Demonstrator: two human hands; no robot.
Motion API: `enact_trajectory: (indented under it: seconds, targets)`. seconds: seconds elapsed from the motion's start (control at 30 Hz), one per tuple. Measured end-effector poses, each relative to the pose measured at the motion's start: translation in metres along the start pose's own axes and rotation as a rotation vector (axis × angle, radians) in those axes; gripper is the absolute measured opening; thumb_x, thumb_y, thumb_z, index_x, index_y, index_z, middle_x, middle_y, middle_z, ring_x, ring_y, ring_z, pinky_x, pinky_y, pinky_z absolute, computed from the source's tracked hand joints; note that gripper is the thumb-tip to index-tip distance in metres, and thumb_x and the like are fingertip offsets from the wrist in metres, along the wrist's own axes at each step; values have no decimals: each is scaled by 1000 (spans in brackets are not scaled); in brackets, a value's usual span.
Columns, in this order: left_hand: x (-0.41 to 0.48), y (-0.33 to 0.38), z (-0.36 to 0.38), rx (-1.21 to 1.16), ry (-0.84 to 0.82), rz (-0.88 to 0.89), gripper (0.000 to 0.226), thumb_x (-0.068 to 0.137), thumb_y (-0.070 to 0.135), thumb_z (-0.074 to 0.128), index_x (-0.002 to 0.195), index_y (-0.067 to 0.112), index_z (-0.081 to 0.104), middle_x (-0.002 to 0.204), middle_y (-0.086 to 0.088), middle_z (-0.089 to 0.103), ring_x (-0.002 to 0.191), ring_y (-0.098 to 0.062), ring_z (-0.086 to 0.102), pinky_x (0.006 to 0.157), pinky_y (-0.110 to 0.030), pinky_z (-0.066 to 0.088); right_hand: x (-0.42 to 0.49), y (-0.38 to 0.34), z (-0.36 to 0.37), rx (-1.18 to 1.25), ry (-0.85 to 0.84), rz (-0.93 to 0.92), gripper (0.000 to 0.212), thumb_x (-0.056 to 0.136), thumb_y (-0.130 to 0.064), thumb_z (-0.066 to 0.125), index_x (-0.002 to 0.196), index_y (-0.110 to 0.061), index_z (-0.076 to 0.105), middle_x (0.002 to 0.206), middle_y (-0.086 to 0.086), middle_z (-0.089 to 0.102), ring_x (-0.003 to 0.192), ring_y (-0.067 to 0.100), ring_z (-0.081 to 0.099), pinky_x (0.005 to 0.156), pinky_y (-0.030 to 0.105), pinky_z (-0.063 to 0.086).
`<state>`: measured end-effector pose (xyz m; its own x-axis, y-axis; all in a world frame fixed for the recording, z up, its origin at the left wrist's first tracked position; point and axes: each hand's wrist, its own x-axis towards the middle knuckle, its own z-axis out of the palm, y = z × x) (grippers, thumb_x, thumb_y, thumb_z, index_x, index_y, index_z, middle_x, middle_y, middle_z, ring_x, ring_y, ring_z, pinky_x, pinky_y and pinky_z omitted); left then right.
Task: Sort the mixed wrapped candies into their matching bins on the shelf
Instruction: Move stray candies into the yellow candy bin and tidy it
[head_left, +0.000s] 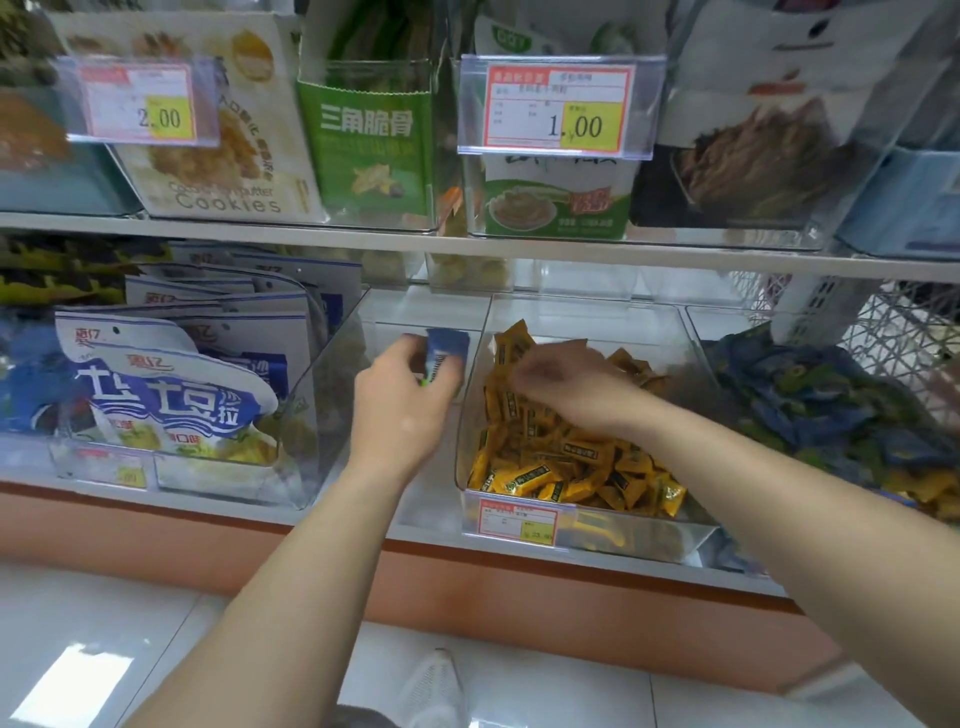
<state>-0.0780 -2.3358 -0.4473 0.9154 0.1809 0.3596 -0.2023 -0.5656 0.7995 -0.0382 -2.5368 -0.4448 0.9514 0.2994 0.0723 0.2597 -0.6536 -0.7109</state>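
My left hand (402, 400) grips several blue wrapped candies (445, 349) in the gap left of the clear middle bin (587, 535). That bin is full of yellow wrapped candies (566, 467). My right hand (563, 382) reaches down into the yellow pile from the right, blurred; its fingers are curled among the wrappers, and I cannot tell whether it holds one. The neighbouring bin on the right holds blue wrapped candies (810, 405) with a few yellow ones (924, 488) at its front.
A clear bin with blue and white snack bags (171, 395) stands to the left. The upper shelf (467, 249) carries cookie and snack packs behind price tags (558, 106). A white wire basket (893, 332) sits far right. White floor tiles and my shoe (434, 686) lie below.
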Motion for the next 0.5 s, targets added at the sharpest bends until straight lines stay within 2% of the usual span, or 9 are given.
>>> enact_trajectory:
  seconds: [0.1, 0.17, 0.23, 0.27, 0.33, 0.43, 0.5]
  targets:
    - [2, -10, -4, 37, -8, -69, 26, 94, 32, 62, 118, 28, 56, 88, 17, 59, 79, -3, 58, 62, -13, 37, 16, 1, 28, -232, -314, -69, 27, 98, -36, 59, 120, -25, 67, 120, -8, 64, 107, 9, 55, 79, 18, 41]
    - [2, -14, -2, 49, -83, -77, 32, 95, 29, 60, 126, 31, 50, 96, 9, 62, 83, -8, 60, 71, -23, 46, 22, 3, 38, -285, -474, -35, 34, 95, -46, 61, 123, -28, 62, 124, -8, 61, 112, 12, 54, 84, 25, 42]
    - [2, -15, 0, 75, -160, -68, 33, 96, 29, 58, 127, 28, 51, 108, 1, 64, 93, -19, 62, 83, -34, 52, 24, 10, 39, -409, -579, -10, 53, 91, -58, 60, 137, -32, 54, 135, -7, 56, 123, 18, 52, 96, 31, 44]
    - [2, -15, 1, 85, -191, -60, 31, 96, 28, 57, 127, 26, 52, 111, 0, 63, 98, -22, 62, 86, -38, 54, 24, 15, 38, -520, -602, -34, 61, 89, -62, 58, 143, -35, 48, 140, -7, 53, 127, 19, 49, 99, 34, 44]
    - [2, -14, 3, 77, -240, -45, 29, 97, 32, 55, 125, 26, 52, 111, 0, 62, 102, -25, 61, 87, -39, 54, 24, 23, 29, -683, -578, -100, 61, 90, -64, 55, 145, -40, 44, 136, -7, 53, 124, 20, 50, 94, 34, 45]
    - [0, -12, 8, 96, -344, 2, 44, 90, 47, 64, 124, 25, 47, 113, -1, 62, 100, -24, 62, 85, -39, 53, 22, 28, 4, -869, -503, -131, 44, 90, -60, 53, 131, -45, 55, 121, -11, 57, 114, 18, 55, 89, 39, 51]
    - [-1, -12, 11, 154, -373, 47, 51, 84, 43, 72, 122, 24, 44, 110, -3, 64, 94, -25, 64, 82, -43, 55, 20, 30, -11, -1019, -444, -119, 34, 92, -58, 51, 120, -43, 63, 118, -11, 61, 111, 20, 58, 90, 41, 51]
